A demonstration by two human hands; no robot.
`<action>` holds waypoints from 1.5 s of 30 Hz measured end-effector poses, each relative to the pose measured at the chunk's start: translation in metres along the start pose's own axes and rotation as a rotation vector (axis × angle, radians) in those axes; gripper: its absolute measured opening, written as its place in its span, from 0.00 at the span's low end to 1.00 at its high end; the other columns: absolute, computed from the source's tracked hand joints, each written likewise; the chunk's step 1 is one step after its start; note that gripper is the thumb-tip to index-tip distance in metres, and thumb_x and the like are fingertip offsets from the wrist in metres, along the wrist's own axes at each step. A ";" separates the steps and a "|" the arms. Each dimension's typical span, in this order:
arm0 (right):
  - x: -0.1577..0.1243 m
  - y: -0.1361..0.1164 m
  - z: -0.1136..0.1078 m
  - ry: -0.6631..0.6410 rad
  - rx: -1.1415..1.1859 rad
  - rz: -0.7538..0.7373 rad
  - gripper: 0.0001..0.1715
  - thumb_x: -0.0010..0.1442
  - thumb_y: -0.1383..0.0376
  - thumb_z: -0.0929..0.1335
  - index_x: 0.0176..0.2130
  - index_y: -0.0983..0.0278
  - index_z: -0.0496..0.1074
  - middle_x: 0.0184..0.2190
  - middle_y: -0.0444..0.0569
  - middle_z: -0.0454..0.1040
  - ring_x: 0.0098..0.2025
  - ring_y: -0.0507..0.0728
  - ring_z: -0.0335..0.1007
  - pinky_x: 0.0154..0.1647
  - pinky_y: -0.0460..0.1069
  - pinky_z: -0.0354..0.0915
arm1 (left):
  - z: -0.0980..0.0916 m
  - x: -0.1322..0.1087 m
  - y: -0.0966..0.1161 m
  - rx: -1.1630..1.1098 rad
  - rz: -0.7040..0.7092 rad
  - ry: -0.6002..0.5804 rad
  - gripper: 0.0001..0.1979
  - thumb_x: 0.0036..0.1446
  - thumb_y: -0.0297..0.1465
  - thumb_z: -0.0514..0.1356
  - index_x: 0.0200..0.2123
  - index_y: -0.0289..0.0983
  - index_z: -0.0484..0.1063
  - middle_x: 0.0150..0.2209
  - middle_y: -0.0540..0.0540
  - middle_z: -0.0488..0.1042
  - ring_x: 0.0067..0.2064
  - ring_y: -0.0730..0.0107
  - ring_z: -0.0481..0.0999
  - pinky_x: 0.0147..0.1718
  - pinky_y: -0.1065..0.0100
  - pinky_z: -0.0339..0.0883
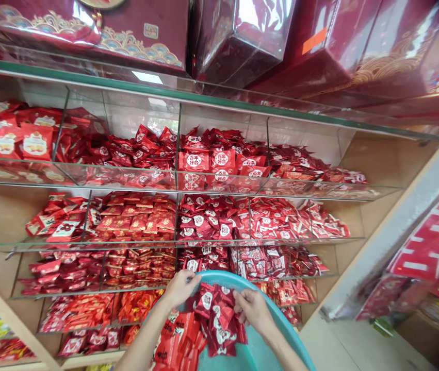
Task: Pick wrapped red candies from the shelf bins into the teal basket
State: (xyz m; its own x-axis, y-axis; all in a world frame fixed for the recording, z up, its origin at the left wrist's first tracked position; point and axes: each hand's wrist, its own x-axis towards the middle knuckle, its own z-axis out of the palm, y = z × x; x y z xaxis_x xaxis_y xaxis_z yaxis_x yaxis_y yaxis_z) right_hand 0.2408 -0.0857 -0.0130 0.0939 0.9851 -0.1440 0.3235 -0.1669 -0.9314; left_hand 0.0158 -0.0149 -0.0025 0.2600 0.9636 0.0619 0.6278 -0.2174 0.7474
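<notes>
overall, the glass shelving (219, 191) fills the view: tier on tier of clear compartments heaped with red wrapped sweets, and every bin in sight is well stocked. large maroon gift boxes (238, 36) stand along its top. to the right a pale wooden frame (397, 221) edges the unit, with more red boxes (432, 242) beyond it and a light floor (339, 340) below.

lower down, a teal basin (265, 353) is held up close against the bottom tiers. by my reading it is only part filled. a heap of dark red packets (219, 322) lies at its middle and bright red packets (178, 340) crowd its left side, while the right side of its bottom is bare, so there is room left in it.

the left hand (180, 288) curls over the basin's far rim, with its fingers closed on the edge. the right hand (254, 309) rests over the heap, its fingers pinched shut on the corner of one of the dark red packets.
</notes>
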 end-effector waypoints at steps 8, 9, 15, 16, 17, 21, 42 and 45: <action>-0.006 -0.060 -0.015 0.018 -0.144 -0.256 0.26 0.55 0.46 0.59 0.20 0.63 0.60 0.15 0.44 0.69 0.13 0.49 0.61 0.15 0.44 0.54 | 0.000 -0.003 0.006 0.074 -0.098 0.020 0.22 0.50 0.48 0.49 0.20 0.35 0.67 0.20 0.50 0.65 0.25 0.72 0.64 0.27 0.72 0.54; -0.005 -0.083 -0.022 0.028 -0.202 -0.349 0.25 0.56 0.48 0.59 0.20 0.63 0.62 0.14 0.42 0.67 0.15 0.50 0.61 0.17 0.44 0.55 | 0.000 -0.003 0.007 0.083 -0.120 0.027 0.22 0.50 0.48 0.49 0.20 0.35 0.67 0.19 0.50 0.65 0.25 0.71 0.64 0.27 0.72 0.53; 0.041 -0.193 -0.049 0.178 -0.694 -0.785 0.11 0.60 0.63 0.60 0.34 0.63 0.70 0.30 0.48 0.72 0.33 0.53 0.68 0.34 0.45 0.59 | 0.000 0.000 0.006 0.022 -0.135 0.049 0.21 0.50 0.46 0.49 0.19 0.35 0.65 0.20 0.50 0.65 0.27 0.70 0.66 0.27 0.72 0.52; 0.051 -0.199 -0.049 0.163 -0.778 -0.788 0.10 0.59 0.66 0.61 0.37 0.64 0.70 0.34 0.50 0.72 0.37 0.54 0.68 0.38 0.46 0.59 | 0.001 0.001 0.005 0.013 -0.128 0.052 0.21 0.50 0.46 0.49 0.19 0.35 0.64 0.19 0.50 0.64 0.26 0.70 0.65 0.26 0.72 0.52; 0.060 -0.202 -0.048 0.146 -0.857 -0.775 0.10 0.58 0.67 0.61 0.39 0.65 0.70 0.38 0.51 0.71 0.41 0.56 0.67 0.40 0.47 0.58 | 0.001 0.001 0.003 0.003 -0.123 0.054 0.21 0.50 0.46 0.49 0.18 0.35 0.64 0.19 0.50 0.63 0.26 0.70 0.64 0.26 0.72 0.51; 0.080 -0.195 -0.043 0.102 -1.080 -0.648 0.17 0.56 0.68 0.64 0.46 0.66 0.67 0.45 0.55 0.69 0.47 0.59 0.64 0.44 0.49 0.58 | 0.005 0.003 -0.003 -0.040 -0.107 0.064 0.22 0.50 0.47 0.49 0.18 0.35 0.62 0.19 0.51 0.60 0.26 0.72 0.62 0.26 0.72 0.51; 0.070 -0.181 -0.048 0.146 -1.011 -0.757 0.13 0.57 0.67 0.63 0.44 0.63 0.67 0.43 0.53 0.66 0.44 0.57 0.64 0.44 0.49 0.59 | 0.004 -0.001 -0.003 -0.072 -0.100 0.072 0.23 0.51 0.47 0.49 0.20 0.34 0.67 0.18 0.51 0.60 0.24 0.73 0.60 0.25 0.73 0.51; 0.056 -0.179 -0.055 0.145 -0.890 -0.806 0.08 0.58 0.65 0.63 0.38 0.63 0.69 0.36 0.49 0.67 0.39 0.55 0.65 0.40 0.48 0.59 | 0.003 -0.002 -0.001 -0.074 -0.099 0.067 0.23 0.51 0.48 0.49 0.20 0.33 0.68 0.18 0.51 0.61 0.24 0.73 0.60 0.24 0.73 0.50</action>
State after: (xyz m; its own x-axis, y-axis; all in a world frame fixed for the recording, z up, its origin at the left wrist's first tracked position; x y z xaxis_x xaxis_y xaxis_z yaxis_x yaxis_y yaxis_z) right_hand 0.2406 -0.0026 0.1637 -0.3468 0.8152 0.4638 0.8674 0.4670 -0.1722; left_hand 0.0170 -0.0172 -0.0049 0.1485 0.9885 0.0270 0.5915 -0.1107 0.7987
